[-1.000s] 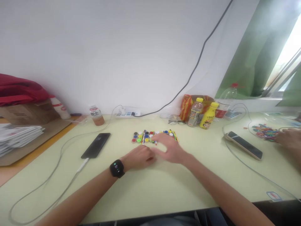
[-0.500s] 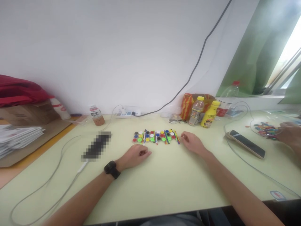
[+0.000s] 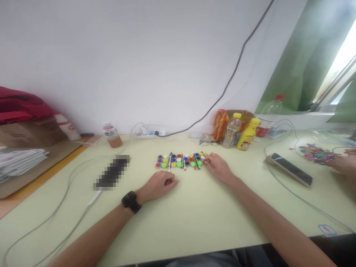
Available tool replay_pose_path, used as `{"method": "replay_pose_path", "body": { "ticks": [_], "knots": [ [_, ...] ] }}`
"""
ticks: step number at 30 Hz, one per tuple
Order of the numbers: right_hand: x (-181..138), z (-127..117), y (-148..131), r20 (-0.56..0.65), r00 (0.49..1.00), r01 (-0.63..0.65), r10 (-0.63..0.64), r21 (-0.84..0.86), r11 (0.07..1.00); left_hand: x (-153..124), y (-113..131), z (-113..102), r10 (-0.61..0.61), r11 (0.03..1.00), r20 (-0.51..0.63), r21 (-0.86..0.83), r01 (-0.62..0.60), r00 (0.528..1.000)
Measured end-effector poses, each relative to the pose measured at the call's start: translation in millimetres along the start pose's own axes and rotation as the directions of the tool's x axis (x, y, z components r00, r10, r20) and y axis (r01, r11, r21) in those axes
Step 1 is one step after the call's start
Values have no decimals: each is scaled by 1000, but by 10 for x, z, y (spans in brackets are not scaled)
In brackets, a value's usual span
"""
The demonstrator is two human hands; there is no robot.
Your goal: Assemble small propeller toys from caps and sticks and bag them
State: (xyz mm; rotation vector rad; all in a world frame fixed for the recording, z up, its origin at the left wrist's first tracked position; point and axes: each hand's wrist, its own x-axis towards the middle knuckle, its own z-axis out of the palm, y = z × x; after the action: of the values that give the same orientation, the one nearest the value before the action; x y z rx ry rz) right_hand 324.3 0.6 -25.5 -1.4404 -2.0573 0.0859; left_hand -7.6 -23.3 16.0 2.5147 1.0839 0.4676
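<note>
A tight block of small coloured caps (image 3: 178, 160) with thin coloured sticks laid between them sits mid-table on the pale green table (image 3: 194, 215). My left hand (image 3: 160, 184), with a black watch on the wrist, rests just in front of the block in a loose fist with nothing visible in it. My right hand (image 3: 217, 167) lies at the block's right end, fingers curled and pinched at the rightmost stick and caps.
A blurred dark phone (image 3: 111, 172) on a white cable lies to the left. Bottles (image 3: 247, 134), glasses and a power strip (image 3: 150, 133) line the wall. Another phone (image 3: 290, 169) and a pile of coloured pieces (image 3: 315, 153) lie right, beside another person's hand (image 3: 343, 162).
My right hand drew back from over the block to its right side, then came in again to its right end. My left hand stayed in place.
</note>
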Motion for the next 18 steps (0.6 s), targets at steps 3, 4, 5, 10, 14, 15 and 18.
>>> {"method": "replay_pose_path", "body": {
  "ticks": [3, 4, 5, 10, 14, 15, 18],
  "knots": [
    [13, -13, -1, -8, 1000, -22, 23, 43, 999, 2, 0, 3, -3, 1000, -5, 1, 3, 1000],
    [14, -22, -6, -12, 1000, -27, 27, 49, 998, 1, 3, 2, -2, 1000, -9, -2, 2, 1000],
    [13, -32, -13, -14, 1000, -26, 27, 49, 998, 0, 7, 0, -1, 1000, -13, -6, 1, 1000],
    [0, -62, -56, 46, 999, 2, -3, 23, 1000, -11, 28, -14, 5, 1000, -24, -24, -5, 1000],
    [1, -94, -68, 41, 998, -46, 43, 60, 997, -12, 15, -6, 22, 999, -33, -28, -23, 999],
    [0, -113, -77, 31, 998, -63, 60, 72, 995, -12, 11, -3, 24, 999, -32, -24, -25, 999],
    [-11, -189, -168, -2, 995, -96, 97, 111, 989, -15, 15, -1, 19, 1000, -27, -11, -20, 999]
  ]
}}
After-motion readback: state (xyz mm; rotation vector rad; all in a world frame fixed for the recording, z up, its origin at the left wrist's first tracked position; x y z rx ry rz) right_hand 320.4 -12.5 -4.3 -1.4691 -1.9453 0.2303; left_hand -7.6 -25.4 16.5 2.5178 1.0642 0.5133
